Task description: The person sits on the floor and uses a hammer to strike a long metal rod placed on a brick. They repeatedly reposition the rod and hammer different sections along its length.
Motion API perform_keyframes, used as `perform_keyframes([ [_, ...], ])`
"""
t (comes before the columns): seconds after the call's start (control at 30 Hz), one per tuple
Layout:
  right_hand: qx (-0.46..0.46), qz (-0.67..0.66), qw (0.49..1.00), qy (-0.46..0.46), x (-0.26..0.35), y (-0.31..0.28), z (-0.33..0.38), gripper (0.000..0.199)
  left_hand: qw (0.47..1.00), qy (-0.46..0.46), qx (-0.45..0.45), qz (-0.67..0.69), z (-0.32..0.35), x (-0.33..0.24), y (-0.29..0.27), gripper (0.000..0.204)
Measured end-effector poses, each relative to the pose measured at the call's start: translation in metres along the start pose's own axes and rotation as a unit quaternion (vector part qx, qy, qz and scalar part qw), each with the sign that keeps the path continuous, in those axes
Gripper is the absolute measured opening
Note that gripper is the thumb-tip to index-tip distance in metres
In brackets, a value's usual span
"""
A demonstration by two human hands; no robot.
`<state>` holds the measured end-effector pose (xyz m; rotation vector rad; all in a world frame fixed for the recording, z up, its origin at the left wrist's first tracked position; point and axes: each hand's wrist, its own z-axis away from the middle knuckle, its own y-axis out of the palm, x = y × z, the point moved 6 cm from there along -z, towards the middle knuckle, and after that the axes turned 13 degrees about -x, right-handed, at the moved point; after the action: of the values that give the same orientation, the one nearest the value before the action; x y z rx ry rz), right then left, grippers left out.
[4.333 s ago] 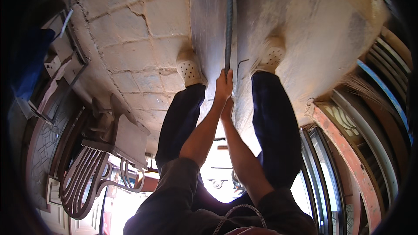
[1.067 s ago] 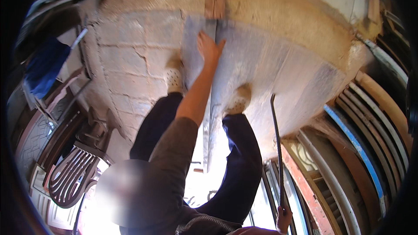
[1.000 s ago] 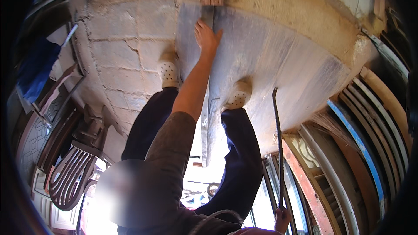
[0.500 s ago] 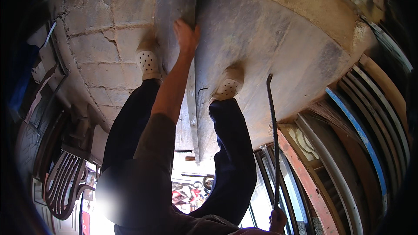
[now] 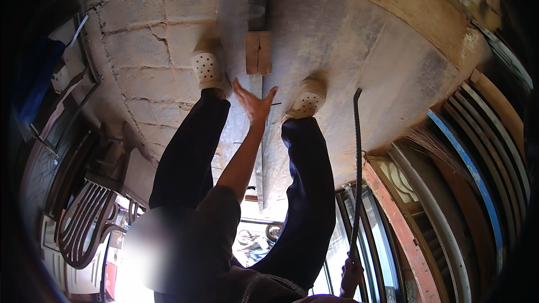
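Note:
My left hand (image 5: 255,106) is open, fingers and thumb spread, just on the near side of a brown wooden block (image 5: 259,53). It appears to hold nothing. The block sits across a long narrow bar (image 5: 256,0) that runs along the ground between my feet; beyond the block the bar looks dark, and nearer it looks pale. At the lower right, my right hand (image 5: 351,275) is closed around the bottom end of a long dark ribbed rod (image 5: 357,174), which rises beside my right leg. A thin dark pin (image 5: 275,104) lies by my left hand.
My light perforated clogs (image 5: 206,68) stand either side of the bar. Cracked concrete slabs (image 5: 135,50) cover the left. Stacked boards and frames (image 5: 471,168) line the right, one with a blue edge. A slatted wooden chair back (image 5: 90,219) is at lower left.
My left hand has come off the bar, drawn back toward me and spread open. The wooden block now sits much nearer. My right hand still holds the rod.

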<state>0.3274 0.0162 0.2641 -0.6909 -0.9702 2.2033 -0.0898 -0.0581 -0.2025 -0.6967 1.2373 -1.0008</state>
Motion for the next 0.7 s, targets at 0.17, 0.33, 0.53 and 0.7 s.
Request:
perform_keyframes([
  [0.17,0.008,0.002,0.999,-0.045,0.0,0.022,0.009,0.021,0.999,-0.028,-0.005,-0.024,-0.045,-0.011,0.039,0.098],
  [0.33,-0.016,0.016,0.997,-0.07,-0.007,0.04,0.024,0.023,0.997,-0.029,-0.037,-0.064,-0.081,-0.052,0.046,0.082],
  [0.53,-0.017,0.038,0.993,-0.113,-0.048,0.054,0.02,0.024,0.996,0.031,-0.07,-0.049,-0.168,-0.116,0.063,0.081],
  [0.7,-0.001,-0.004,1.0,-0.001,-0.021,0.072,0.038,0.025,0.998,0.046,-0.04,-0.021,-0.21,-0.149,0.07,0.089],
])
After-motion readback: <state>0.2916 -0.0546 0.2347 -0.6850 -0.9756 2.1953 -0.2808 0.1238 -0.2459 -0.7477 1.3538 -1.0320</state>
